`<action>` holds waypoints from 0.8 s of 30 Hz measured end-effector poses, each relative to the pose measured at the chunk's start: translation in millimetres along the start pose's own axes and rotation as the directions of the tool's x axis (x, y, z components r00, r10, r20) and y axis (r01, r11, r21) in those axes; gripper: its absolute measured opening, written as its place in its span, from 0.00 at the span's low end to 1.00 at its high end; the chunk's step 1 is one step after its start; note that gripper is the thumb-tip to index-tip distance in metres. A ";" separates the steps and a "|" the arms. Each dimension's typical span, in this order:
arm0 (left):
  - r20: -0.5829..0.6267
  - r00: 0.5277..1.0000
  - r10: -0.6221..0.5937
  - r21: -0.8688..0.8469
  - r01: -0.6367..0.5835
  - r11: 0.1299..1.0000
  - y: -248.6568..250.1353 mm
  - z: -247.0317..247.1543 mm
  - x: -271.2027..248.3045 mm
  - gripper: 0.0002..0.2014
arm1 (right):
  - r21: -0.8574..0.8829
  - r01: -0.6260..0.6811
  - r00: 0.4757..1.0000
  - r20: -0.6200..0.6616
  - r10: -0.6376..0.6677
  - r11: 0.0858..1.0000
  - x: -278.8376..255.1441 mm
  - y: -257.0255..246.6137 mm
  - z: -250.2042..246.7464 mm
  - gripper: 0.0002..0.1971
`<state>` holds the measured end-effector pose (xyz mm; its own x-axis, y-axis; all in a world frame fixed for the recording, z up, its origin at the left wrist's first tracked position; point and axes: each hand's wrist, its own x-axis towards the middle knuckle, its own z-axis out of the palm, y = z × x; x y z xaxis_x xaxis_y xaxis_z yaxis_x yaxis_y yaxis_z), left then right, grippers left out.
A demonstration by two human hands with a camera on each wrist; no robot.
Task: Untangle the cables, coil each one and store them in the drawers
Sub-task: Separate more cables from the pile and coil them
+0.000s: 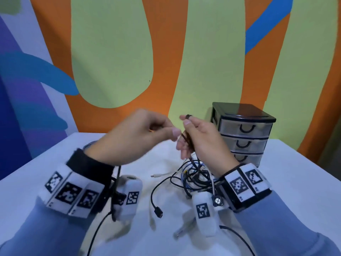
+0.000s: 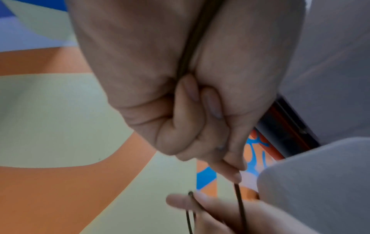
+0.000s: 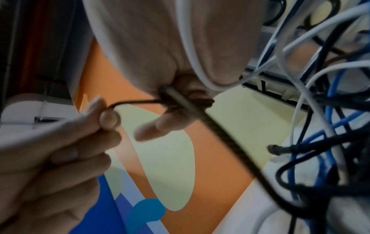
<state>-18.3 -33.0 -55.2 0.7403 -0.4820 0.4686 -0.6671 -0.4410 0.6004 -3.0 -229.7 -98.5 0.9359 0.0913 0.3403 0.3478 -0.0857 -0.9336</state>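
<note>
Both hands are raised above the white table (image 1: 46, 172). My right hand (image 1: 186, 120) grips a thin dark cable (image 1: 188, 141) whose turns wrap round its fingers (image 3: 152, 128). From there the dark cable (image 3: 210, 126) runs down into the tangle of black, white and blue cables (image 1: 193, 176) on the table. My left hand (image 1: 171, 130) pinches a strand of the same dark cable (image 2: 239, 197) between thumb and fingertips (image 2: 237, 175), close beside the right hand. In the right wrist view the left hand (image 3: 106, 114) pulls that strand sideways.
A small black unit of three clear drawers (image 1: 243, 133), all closed, stands at the back right, just behind the right hand. A black plug (image 1: 157, 212) and a white cable end (image 1: 156, 176) lie loose in front of the tangle. A painted wall rises behind the table.
</note>
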 end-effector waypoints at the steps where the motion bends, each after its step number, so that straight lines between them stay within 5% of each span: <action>1: -0.061 0.998 -0.021 -0.053 0.018 0.998 -4.7 -6.6 0.0 0.12 | 0.014 -0.033 0.997 0.076 0.032 0.999 -1.3 -1.8 -2.3 0.18; 6: -0.346 0.938 0.004 -0.096 -0.040 0.995 -26.6 -16.5 0.8 0.15 | 0.276 -0.260 0.880 0.463 0.110 0.925 -9.6 -14.4 -5.5 0.16; 9: -0.542 0.837 0.076 -0.045 -0.119 0.992 -37.3 -19.1 3.8 0.08 | 0.405 -0.314 0.832 0.553 0.043 0.859 -11.5 -17.2 -14.2 0.15; 11: -0.570 0.819 0.070 -0.025 -0.103 0.994 -45.7 -15.0 5.8 0.05 | 0.512 -0.318 0.836 0.549 -0.019 0.798 -12.8 -20.4 -19.3 0.16; 15: -0.254 0.964 0.075 0.221 -0.017 0.975 -44.0 14.5 9.9 0.08 | 0.699 -0.177 0.932 0.346 -0.111 0.693 -9.5 -21.6 -11.5 0.20; 18: 0.046 0.999 0.027 0.216 -0.036 0.976 -22.6 35.3 7.5 0.10 | 0.747 -0.013 0.992 0.091 -0.083 0.664 -3.1 -17.3 -8.4 0.22; 21: 0.150 0.987 0.057 0.190 -0.085 0.978 -7.3 42.8 3.9 0.12 | 0.641 0.104 0.993 -0.115 -0.038 0.760 1.3 -11.6 -5.9 0.15; 24: 0.113 0.989 0.091 0.182 -0.111 0.977 -1.4 35.9 1.5 0.10 | 0.321 0.102 0.983 -0.178 -0.046 0.942 4.3 -5.6 -1.8 0.10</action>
<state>-19.3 -60.3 -78.5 0.6622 -0.6027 0.4454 -0.7491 -0.5152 0.4164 -0.8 -230.7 -91.7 0.9141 -0.0828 0.3969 0.4047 0.2470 -0.8805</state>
